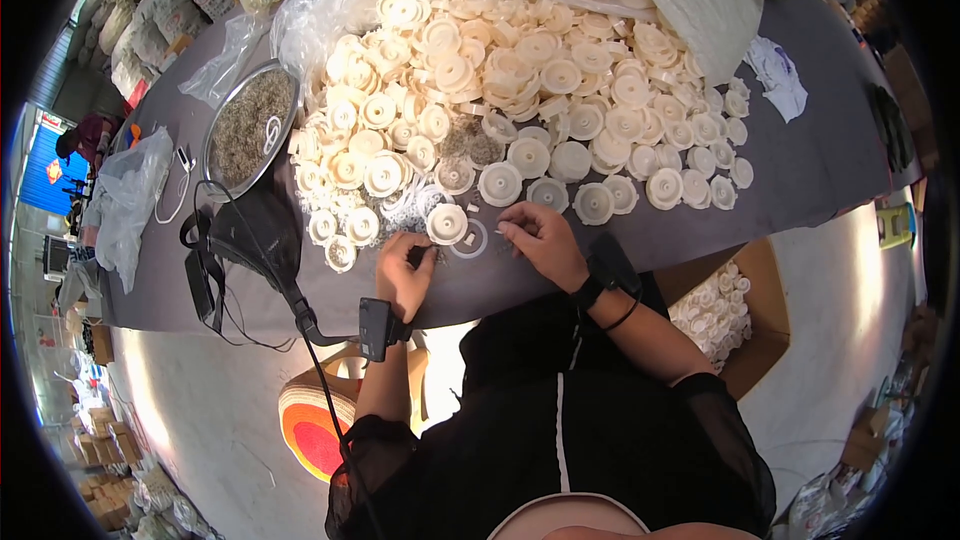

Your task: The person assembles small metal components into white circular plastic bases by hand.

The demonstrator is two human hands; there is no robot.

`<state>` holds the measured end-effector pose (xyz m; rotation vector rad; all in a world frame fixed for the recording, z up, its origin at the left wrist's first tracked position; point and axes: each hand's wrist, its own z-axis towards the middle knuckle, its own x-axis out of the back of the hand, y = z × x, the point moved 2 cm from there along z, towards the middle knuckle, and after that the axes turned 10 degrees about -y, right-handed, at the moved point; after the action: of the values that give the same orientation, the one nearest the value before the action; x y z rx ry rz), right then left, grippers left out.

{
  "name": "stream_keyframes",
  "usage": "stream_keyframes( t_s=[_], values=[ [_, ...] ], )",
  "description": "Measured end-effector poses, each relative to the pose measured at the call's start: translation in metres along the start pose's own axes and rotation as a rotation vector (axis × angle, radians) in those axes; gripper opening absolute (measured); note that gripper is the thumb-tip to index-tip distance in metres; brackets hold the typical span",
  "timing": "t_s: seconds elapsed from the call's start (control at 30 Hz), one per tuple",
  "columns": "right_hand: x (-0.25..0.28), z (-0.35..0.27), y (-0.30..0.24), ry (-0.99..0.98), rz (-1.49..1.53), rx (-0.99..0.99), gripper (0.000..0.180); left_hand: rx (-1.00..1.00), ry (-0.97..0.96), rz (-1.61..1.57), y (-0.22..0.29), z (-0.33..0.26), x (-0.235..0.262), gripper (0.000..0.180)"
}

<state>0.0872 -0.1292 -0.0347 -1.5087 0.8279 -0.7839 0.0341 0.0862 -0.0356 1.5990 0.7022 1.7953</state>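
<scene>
Head view: by the tabletop's (150,285) near edge, the left hand (403,278) curls just beside a cream disc (447,224); the right hand (548,244) has thumb and forefinger drawn together. Whether either hand grips anything cannot be told. A white ring (485,240) lies between them, and heaped discs (500,80) spread toward the far edge.

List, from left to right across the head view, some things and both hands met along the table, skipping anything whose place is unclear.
Crumpled clear plastic bag → round metal bowl → left hand → flat white ring → right hand → white cloth.
</scene>
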Motion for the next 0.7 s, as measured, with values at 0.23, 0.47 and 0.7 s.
stream_keyframes(
  t_s=[0.23,0.47,0.7],
  values=[
    [-0.003,-0.004,0.006,-0.126,0.38,-0.002,0.017,0.124,0.023,0.021,-0.008,-0.002,0.0,0.012],
    [-0.004,-0.009,0.008,-0.136,0.396,-0.023,0.016,0.032,-0.007,0.171,0.004,-0.004,0.019,0.019],
    [-0.01,-0.01,0.006,-0.141,0.418,-0.016,0.015,0.024,-0.009,0.271,0.005,-0.008,0.015,0.016]
  ],
)
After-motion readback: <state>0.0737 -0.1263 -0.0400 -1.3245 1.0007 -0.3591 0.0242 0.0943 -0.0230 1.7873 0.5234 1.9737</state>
